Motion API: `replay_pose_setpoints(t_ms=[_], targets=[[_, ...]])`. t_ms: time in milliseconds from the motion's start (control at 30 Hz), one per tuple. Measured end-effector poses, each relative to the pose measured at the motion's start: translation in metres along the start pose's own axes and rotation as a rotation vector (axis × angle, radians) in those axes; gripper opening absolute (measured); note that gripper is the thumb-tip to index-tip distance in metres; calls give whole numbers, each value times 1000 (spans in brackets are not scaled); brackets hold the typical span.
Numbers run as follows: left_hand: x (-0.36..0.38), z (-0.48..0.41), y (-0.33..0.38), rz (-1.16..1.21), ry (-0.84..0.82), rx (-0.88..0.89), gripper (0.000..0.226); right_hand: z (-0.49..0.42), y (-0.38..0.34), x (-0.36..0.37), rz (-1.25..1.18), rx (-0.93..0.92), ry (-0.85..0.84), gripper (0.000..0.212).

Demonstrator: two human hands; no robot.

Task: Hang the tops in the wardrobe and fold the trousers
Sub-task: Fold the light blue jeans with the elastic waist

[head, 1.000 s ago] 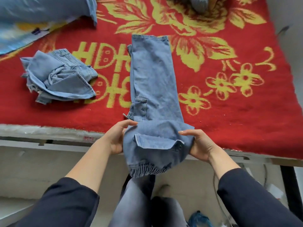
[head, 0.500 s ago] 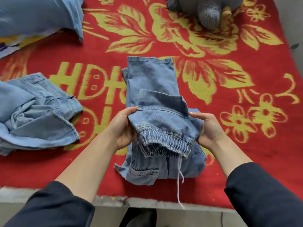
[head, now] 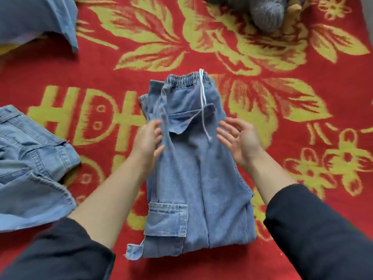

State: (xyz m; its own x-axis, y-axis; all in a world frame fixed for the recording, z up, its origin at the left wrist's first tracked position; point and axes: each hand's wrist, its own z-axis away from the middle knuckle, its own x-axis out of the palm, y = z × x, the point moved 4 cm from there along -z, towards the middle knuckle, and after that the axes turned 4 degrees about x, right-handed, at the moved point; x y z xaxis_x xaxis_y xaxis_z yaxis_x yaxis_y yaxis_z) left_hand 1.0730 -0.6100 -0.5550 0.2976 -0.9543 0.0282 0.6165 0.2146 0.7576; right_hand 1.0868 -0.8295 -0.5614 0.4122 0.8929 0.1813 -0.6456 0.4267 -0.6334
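Observation:
Blue denim trousers (head: 193, 178) lie folded in half on the red blanket, the elastic waistband and white drawstring at the far end, a cargo pocket at the near left. My left hand (head: 148, 141) rests on the left edge of the fold, fingers straight. To the right, my right hand (head: 240, 140) hovers at the right edge with its palm turned inward and the fingers spread, holding nothing.
A second denim garment (head: 30, 168) lies crumpled at the left. A red blanket (head: 302, 199) with yellow flowers covers the bed. A blue pillow (head: 36, 19) sits at the far left, a grey plush toy (head: 266, 11) at the far middle.
The waistband end, held in both hands, has been carried away from me and laid over the legs. Both hands have let go of it and opened.

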Motion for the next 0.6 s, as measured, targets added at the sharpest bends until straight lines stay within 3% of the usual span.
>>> replay_pose_setpoints(t_ms=[100,167,267,400,500,600], targets=[[-14,17,-48,-625,132,123,68,4,26,-18,656,-247,159,28],[-24,34,-82,-679,129,63,74,16,44,-38,892,-342,260,35],[-38,54,-118,-663,74,48,72,35,69,-74,958,-292,383,46],[-54,77,-131,-628,82,47,58,56,109,-119,1002,-104,413,58],[-62,89,-138,-573,62,-11,52,77,129,-133,823,12,417,46],[-68,100,-142,-547,8,21,52,90,145,-135,641,34,313,30]])
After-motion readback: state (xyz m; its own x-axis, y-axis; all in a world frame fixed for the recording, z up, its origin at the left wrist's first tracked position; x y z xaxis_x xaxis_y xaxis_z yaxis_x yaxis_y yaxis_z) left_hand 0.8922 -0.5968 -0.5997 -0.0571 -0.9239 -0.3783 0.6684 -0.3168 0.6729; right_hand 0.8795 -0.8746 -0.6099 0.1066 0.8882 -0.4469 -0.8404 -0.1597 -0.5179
